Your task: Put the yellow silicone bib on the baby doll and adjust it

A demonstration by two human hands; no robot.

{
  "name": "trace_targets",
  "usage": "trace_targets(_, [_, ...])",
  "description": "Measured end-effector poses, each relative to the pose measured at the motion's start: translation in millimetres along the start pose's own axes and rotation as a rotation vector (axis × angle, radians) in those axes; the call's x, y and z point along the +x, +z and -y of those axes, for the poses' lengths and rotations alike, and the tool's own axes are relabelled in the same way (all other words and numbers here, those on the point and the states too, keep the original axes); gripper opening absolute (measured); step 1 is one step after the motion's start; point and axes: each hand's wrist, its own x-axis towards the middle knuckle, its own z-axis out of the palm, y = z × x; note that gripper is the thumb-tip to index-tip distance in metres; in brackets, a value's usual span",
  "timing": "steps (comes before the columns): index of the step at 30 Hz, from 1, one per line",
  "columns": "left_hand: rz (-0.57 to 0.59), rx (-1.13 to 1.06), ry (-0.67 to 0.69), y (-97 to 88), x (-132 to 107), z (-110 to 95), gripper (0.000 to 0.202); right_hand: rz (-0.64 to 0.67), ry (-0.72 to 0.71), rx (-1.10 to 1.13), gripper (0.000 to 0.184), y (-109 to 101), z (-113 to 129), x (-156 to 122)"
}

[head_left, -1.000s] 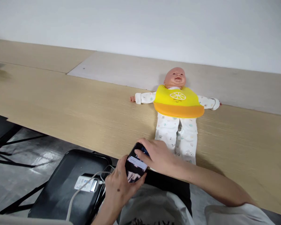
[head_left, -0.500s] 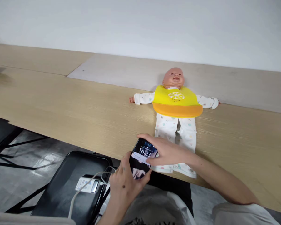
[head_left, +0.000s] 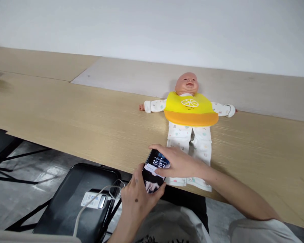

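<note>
A smartphone with a lit lock screen reading 16:23 is held tilted near the table's front edge. My left hand grips its lower end and left side, fingers closed around it. Across its upper right side lies my right hand, also closed on the phone, with the thumb over the screen. Just beyond, a baby doll lies on its back with arms spread. It wears a white patterned outfit and a yellow bib with an orange pocket. My right hand and forearm hide part of the doll's legs.
The doll lies on a long wooden table against a pale wall. A black folding chair stands front left, with a white device and a cable on it. Another dark chair is farther left.
The phone and my left hand have shifted slightly to the right. My right thumb has slid a little left across the screen. The doll stays in place.
</note>
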Motion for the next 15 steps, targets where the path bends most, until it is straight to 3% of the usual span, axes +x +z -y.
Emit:
trace_targets(3, [-0.003, -0.012, 0.028, 1.0, -1.0, 0.7, 0.074, 0.045, 0.002, -0.071, 0.078, 0.1, 0.8, 0.8])
trace_targets(8, [0.000, -0.006, 0.046, 2.8, 1.1, -2.5, 0.071, -0.086, 0.030, -0.076, 0.047, 10.6, -1.9, 5.6])
trace_targets(15, [-0.043, 0.030, 0.011, 5.1, 5.5, -3.6, 0.067, -0.121, 0.042, -0.020, 0.049, 10.6, -5.9, 6.5])
